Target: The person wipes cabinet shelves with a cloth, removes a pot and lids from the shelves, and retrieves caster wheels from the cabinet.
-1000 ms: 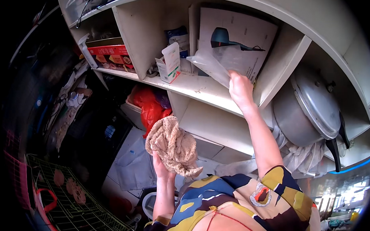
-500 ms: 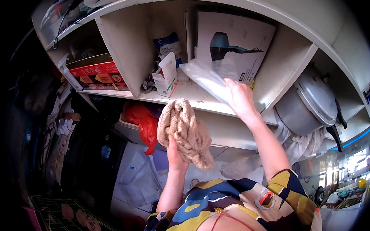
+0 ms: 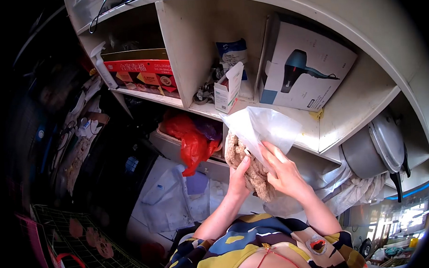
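Observation:
A crumpled beige cloth (image 3: 258, 182) is gripped by my left hand (image 3: 239, 179), whose thumb lies on its front. My right hand (image 3: 286, 172) has its fingers against a translucent plastic bag (image 3: 264, 125) and touches the right side of the cloth. The bag spreads above and partly over the cloth. Behind the hands is the white shelf (image 3: 289, 116), where a small open white box (image 3: 228, 90) and a large hair dryer box (image 3: 306, 64) stand.
On the left shelf lies a red box (image 3: 144, 77) beside a spray bottle (image 3: 102, 67). A red plastic bag (image 3: 191, 142) hangs below. A metal pressure cooker (image 3: 373, 142) stands at the right. A green wire rack (image 3: 76, 243) is at the lower left.
The plastic bag has come down from the shelf front to the cloth, and my hands have come together. The cloth has moved to the right. The head view has shifted.

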{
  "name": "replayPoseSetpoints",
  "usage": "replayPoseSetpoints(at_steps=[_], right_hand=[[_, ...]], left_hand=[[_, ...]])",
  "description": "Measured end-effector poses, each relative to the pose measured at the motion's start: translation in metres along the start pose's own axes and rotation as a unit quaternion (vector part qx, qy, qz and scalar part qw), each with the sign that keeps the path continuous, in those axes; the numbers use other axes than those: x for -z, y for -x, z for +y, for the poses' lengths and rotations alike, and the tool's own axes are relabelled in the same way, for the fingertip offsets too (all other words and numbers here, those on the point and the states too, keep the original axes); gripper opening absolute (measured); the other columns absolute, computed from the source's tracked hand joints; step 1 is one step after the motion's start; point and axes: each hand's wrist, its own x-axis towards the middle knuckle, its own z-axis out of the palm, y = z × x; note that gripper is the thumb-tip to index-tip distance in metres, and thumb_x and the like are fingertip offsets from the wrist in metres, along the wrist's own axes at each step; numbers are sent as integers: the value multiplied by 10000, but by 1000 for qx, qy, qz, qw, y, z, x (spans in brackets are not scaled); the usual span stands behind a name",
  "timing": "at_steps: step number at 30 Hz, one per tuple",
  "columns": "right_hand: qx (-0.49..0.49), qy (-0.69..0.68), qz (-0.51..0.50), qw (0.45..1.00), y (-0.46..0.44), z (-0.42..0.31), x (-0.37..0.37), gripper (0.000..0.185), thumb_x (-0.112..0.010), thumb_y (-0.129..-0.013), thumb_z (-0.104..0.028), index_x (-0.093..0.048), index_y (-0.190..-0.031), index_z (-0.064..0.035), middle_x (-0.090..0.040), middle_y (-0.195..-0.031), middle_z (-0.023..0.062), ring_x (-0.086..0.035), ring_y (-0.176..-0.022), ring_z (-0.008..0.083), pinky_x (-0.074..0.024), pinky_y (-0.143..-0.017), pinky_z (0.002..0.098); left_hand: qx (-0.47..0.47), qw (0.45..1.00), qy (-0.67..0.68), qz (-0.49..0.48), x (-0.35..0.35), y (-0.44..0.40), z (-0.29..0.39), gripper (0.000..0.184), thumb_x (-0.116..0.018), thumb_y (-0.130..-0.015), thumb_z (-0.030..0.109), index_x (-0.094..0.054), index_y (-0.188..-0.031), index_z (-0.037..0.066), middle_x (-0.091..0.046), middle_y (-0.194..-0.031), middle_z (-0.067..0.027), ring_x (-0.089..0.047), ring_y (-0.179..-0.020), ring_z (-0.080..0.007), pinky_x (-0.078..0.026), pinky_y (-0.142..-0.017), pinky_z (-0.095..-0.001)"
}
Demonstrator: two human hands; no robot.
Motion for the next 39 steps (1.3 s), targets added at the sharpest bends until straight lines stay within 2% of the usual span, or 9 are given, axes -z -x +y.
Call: replayPoseSetpoints(at_steps=[2, 8, 11, 15, 22, 26, 30, 34, 39], right_hand=[[-56, -55, -21, 997, -2, -2, 3, 717, -534, -696, 34, -353, -1364, -154, -388, -1328, 201, -488, -1088, 425, -441, -906, 422], [10, -50, 13, 999, -24, -7, 10, 626, -523, -777, 42, -317, -1365, -20, -440, -1299, 217, -519, -1108, 370, -490, -848, 380], [-51, -291, 87, 951, -46, -34, 22, 653, -497, -796, 48, -255, -1398, -22, -415, -1343, 163, -473, -1158, 232, -500, -863, 330], [4, -436, 85, 896, -93, -70, 28, 747, -455, -753, 94, -164, -1429, -35, -259, -1432, 146, -374, -1250, 216, -428, -941, 326], [-30, -574, 143, 806, -143, -72, -19, 725, -386, -690, 145, -280, -1390, -12, -376, -1368, 135, -386, -1248, 203, -349, -996, 278], [-113, -562, 191, 797, -168, -59, -41, 614, -423, -754, 106, -331, -1355, 15, -438, -1314, 137, -459, -1181, 200, -391, -949, 267], [-131, -464, 197, 854, -208, -52, -57, 601, -493, -750, 28, -353, -1334, 33, -454, -1290, 160, -502, -1112, 217, -419, -902, 268], [-115, -191, 306, 926, -265, -20, -73, 628, -531, -696, -14, -379, -1299, 69, -458, -1282, 212, -498, -1140, 288, -409, -931, 316], [-197, -89, 197, 956, -298, -9, -58, 510, -574, -681, -68, -509, -1159, 96, -538, -1158, 271, -520, -1114, 344, -407, -934, 326]], left_hand=[[-10, 1000, -8, -22, 1, 0, 5, 561, -567, -855, 176, -307, -1336, 50, -470, -1247, -107, -487, -1139, -225, -417, -957, -376], [-21, 997, 63, -31, 17, 4, 34, 549, -542, -870, 212, -312, -1338, 40, -458, -1279, -126, -479, -1159, -253, -403, -978, -400], [-31, 996, 72, -32, 20, 14, 58, 548, -479, -896, 310, -325, -1338, 25, -452, -1294, -142, -474, -1166, -274, -379, -999, -416], [-98, 994, 50, -15, 34, 24, 82, 560, -475, -891, 319, -323, -1342, 25, -443, -1306, -143, -461, -1180, -281, -358, -1016, -417], [-185, 982, 15, 20, 57, 47, 109, 628, -494, -864, 371, -299, -1358, 37, -421, -1327, -144, -446, -1198, -295, -344, -1026, -435], [-201, 978, 16, 49, 70, 63, 115, 620, -490, -871, 373, -301, -1357, 36, -424, -1325, -145, -448, -1197, -300, -351, -1021, -433], [-198, 977, 20, 81, 77, 74, 119, 600, -476, -881, 369, -310, -1351, 35, -431, -1322, -145, -451, -1194, -299, -351, -1021, -433], [-209, 974, 14, 91, 80, 83, 125, 585, -462, -890, 372, -318, -1346, 36, -436, -1317, -143, -453, -1193, -297, -350, -1023, -432], [-238, 965, 8, 111, 86, 89, 130, 577, -450, -897, 390, -330, -1338, 38, -446, -1306, -138, -461, -1186, -288, -360, -1019, -427]])
